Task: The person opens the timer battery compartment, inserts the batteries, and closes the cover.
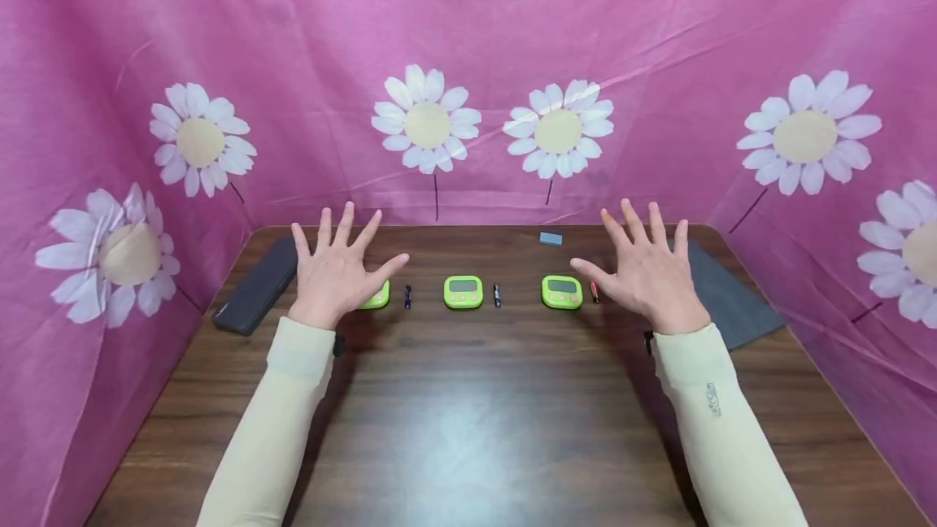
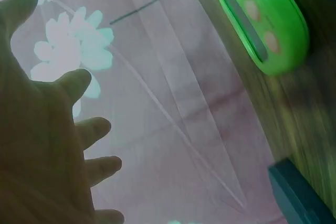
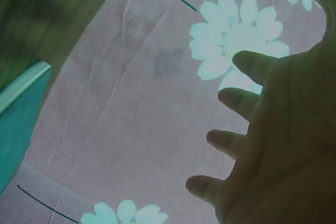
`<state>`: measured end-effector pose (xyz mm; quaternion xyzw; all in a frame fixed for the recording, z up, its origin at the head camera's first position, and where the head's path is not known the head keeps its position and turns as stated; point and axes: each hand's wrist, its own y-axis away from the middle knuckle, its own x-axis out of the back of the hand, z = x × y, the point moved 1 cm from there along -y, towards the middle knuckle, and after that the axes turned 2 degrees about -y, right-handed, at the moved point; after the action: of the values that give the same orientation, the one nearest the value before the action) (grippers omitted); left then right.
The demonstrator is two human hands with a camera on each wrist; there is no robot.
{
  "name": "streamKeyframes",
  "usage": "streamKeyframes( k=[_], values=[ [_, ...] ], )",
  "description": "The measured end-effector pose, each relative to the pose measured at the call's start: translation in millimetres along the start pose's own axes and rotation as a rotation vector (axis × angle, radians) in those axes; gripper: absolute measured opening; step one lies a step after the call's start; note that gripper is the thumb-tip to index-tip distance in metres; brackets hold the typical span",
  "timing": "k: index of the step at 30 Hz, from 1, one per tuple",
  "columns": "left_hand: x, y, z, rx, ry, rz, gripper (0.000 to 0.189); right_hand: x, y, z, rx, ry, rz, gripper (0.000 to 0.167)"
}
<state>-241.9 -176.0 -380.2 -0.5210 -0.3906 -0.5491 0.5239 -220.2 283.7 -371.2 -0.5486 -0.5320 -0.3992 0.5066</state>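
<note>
The left hand (image 1: 333, 279) is splayed and grasps nothing; it hides part of the left green timer (image 1: 378, 298) and overlaps a black case (image 1: 252, 289); the right hand (image 1: 647, 276), likewise splayed and unladen, covers part of a grey sheet (image 1: 735, 299), its thumb near a red battery (image 1: 595, 294); the middle timer (image 1: 464, 293) and right timer (image 1: 562, 293) lie on the table (image 1: 454, 381); a small blue block (image 1: 551, 239) is hard to identify; the left wrist view cuts off one timer (image 2: 289, 30).
</note>
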Motion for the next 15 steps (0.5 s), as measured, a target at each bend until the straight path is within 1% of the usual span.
streamKeyframes(
  k=[2, 4, 6, 8, 10, 11, 13, 14, 15],
  values=[
    [-3.0, -6.7, 9.6, -0.042, 0.005, 0.011, 0.097, 5.1, -0.7, 5.1, 0.006, -0.021, -0.002, 0.110],
    [-8.0, -13.7, 26.4, -0.113, 0.023, 0.022, 0.095, 8.2, -2.3, 11.4, 0.038, -0.074, -0.018, 0.107],
    [-16.1, -20.9, 51.1, -0.215, 0.073, 0.030, 0.094, 5.3, -3.6, 19.6, 0.087, -0.156, -0.058, 0.105],
    [-26.1, -27.0, 81.8, -0.327, 0.152, 0.012, 0.091, -3.6, -5.7, 27.8, 0.143, -0.250, -0.110, 0.101],
    [-38.2, -33.2, 113.7, -0.428, 0.229, -0.039, 0.086, -17.2, -7.5, 34.7, 0.170, -0.343, -0.171, 0.098],
    [-44.8, -36.6, 128.7, -0.465, 0.262, -0.076, 0.084, -24.6, -8.8, 37.7, 0.175, -0.377, -0.196, 0.096],
    [-58.2, -44.5, 154.7, -0.501, 0.304, -0.166, 0.080, -38.3, -12.8, 41.5, 0.184, -0.410, -0.226, 0.092],
    [-75.2, -53.8, 162.7, -0.524, 0.317, -0.190, 0.081, -44.1, -14.8, 42.7, 0.188, -0.419, -0.236, 0.089],
    [-81.6, -58.9, 172.2, -0.528, 0.320, -0.228, 0.080, -48.9, -16.7, 43.7, 0.192, -0.421, -0.247, 0.087]
  ],
)
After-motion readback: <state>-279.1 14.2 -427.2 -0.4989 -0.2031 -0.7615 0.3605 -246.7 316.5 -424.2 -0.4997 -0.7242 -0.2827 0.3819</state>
